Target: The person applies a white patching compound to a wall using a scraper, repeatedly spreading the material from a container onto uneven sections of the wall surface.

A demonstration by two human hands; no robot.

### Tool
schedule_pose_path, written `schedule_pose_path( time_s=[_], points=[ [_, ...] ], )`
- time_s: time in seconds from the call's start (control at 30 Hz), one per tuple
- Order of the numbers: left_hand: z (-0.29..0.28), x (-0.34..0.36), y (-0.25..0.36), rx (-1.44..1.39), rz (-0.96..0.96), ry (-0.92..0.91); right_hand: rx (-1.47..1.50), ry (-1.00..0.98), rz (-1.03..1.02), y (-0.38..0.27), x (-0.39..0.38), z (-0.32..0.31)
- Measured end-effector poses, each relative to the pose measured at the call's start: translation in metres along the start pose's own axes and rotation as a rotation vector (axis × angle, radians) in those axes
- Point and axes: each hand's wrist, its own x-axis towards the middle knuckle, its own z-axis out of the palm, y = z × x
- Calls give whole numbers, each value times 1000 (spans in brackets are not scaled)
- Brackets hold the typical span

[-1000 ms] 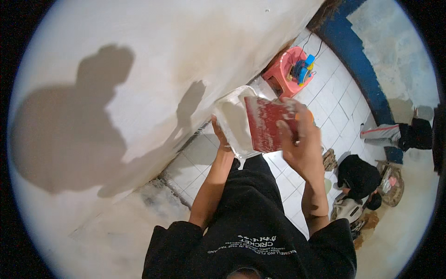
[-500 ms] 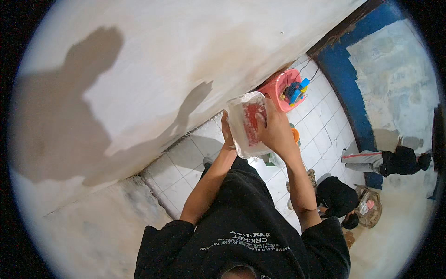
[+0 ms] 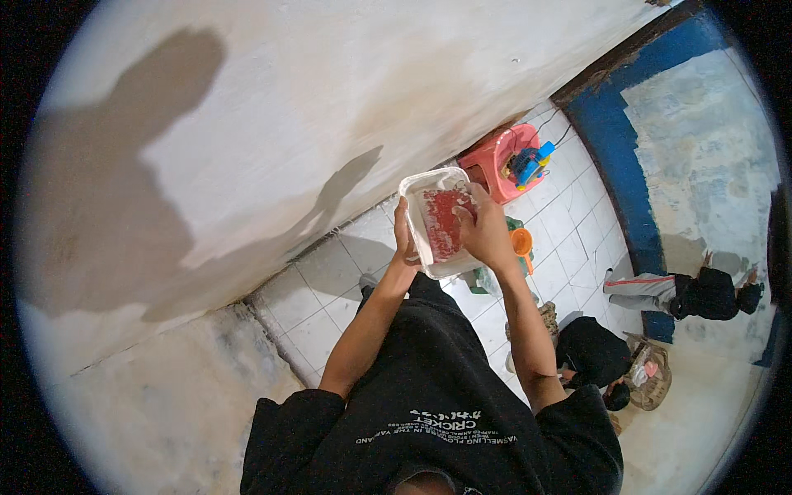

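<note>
My left hand [image 3: 404, 233] grips the left side of a white rectangular tub [image 3: 417, 183], held up in front of my body. Whitish paste coats its inner walls. My right hand [image 3: 488, 234] is closed at the tub's right side, thumb on a flat red spreader [image 3: 442, 224] that lies over the opening. Patches of white paste smear the red face. My right fingers beyond the spreader's edge are partly hidden, as is the bottom of the tub.
A pink plastic stool [image 3: 487, 157] bearing a blue device [image 3: 528, 165] stands by the wall. An orange dipper [image 3: 521, 242] lies past my right hand. Two people are at the right: one crouching [image 3: 591, 351] near a round basket [image 3: 652, 375], one at the patched wall [image 3: 705, 293].
The red spreader's face now shows more red and less white paste. The tub has tipped slightly, showing more of its inside. Both hands keep their hold.
</note>
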Motion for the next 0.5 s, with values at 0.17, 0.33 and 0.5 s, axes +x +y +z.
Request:
schedule_pose_path(
  time_s=[0.17, 0.33, 0.5],
  points=[
    [-2, -5, 2, 27, -10, 46, -41, 53, 42, -1, -3, -1],
    [-13, -5, 1, 49, 17, 68, -134, -9, 42, -7, -6, 13],
    [-7, -11, 3, 171, -3, 217, -19, 14, 73, 4, -5, 21]
  ],
)
